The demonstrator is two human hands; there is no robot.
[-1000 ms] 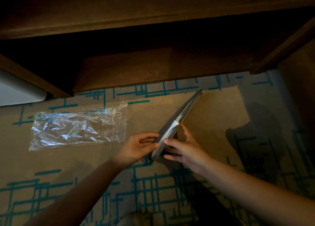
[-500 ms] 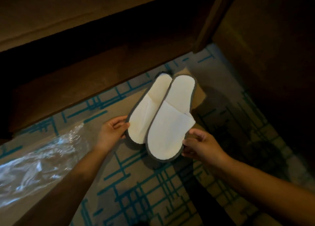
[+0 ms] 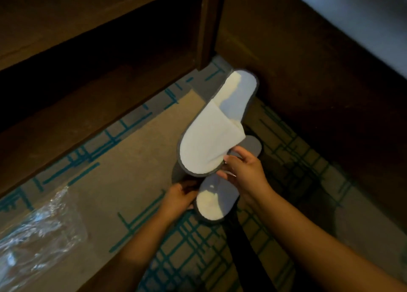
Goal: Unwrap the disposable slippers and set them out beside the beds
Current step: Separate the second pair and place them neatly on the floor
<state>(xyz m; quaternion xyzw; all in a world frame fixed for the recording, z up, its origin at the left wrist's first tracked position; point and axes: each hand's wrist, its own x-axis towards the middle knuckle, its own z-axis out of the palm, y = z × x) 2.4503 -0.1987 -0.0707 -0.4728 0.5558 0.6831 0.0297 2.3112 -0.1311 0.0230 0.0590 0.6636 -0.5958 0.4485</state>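
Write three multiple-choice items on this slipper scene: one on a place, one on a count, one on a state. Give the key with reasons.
1. Where does the clear plastic wrapper lie?
A. On the carpet at lower left
B. Around the slippers
C. On the wooden shelf

2. How many slippers show?
A. One
B. Two
C. Four

3. What is the upper slipper's state?
A. Sealed in plastic
B. Flat on the carpet
C. Held up, unwrapped

Key: 1 A, the wrapper rests on the carpet apart from both hands. 2 B, the upper slipper is at the right hand and the lower slipper at the left hand. 3 C, it is bare and lifted by the right hand.
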